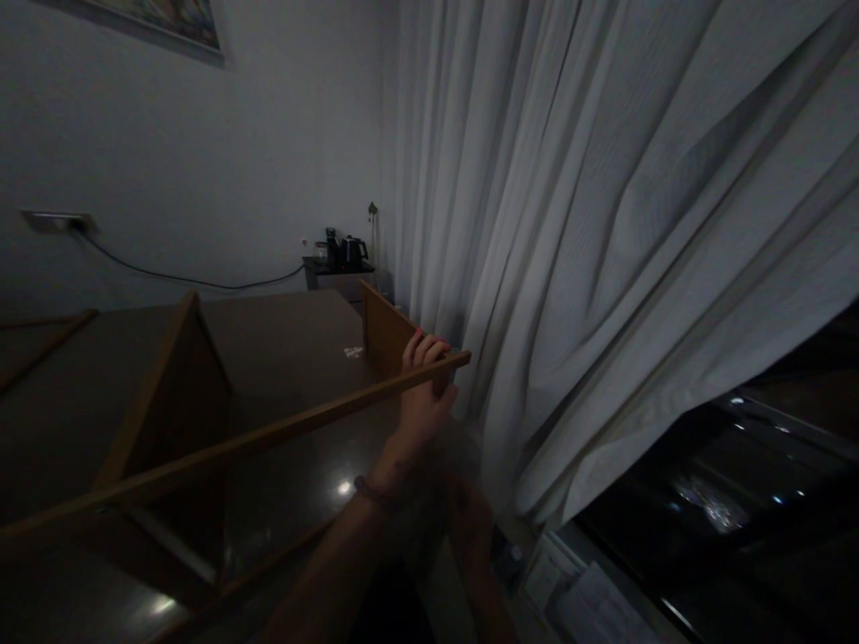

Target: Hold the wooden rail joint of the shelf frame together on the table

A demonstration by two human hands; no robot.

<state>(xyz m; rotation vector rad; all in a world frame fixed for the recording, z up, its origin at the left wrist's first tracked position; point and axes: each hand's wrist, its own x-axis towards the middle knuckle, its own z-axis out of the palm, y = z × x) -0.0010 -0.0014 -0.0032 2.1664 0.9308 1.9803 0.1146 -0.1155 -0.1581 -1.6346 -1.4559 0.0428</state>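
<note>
A brown wooden shelf frame (301, 422) lies on its side on a brown glossy table (288, 331). My left hand (424, 394) is closed around its right corner, where a long rail meets the upright end panel (385, 326). Its fingers curl over the panel's top edge, and a bracelet circles the wrist. Farther left, a divider board (181, 376) stands across the frame. Below and right of that corner, my right hand (468, 523) hangs in shadow, dark and blurred. I cannot make out its fingers or anything in them.
Long white curtains (537, 224) hang close along the right. A black kettle (352, 250) stands on a small cabinet (341, 282) in the back corner. A cable (201, 283) runs along the wall. White boxes (554, 572) sit on the floor at lower right.
</note>
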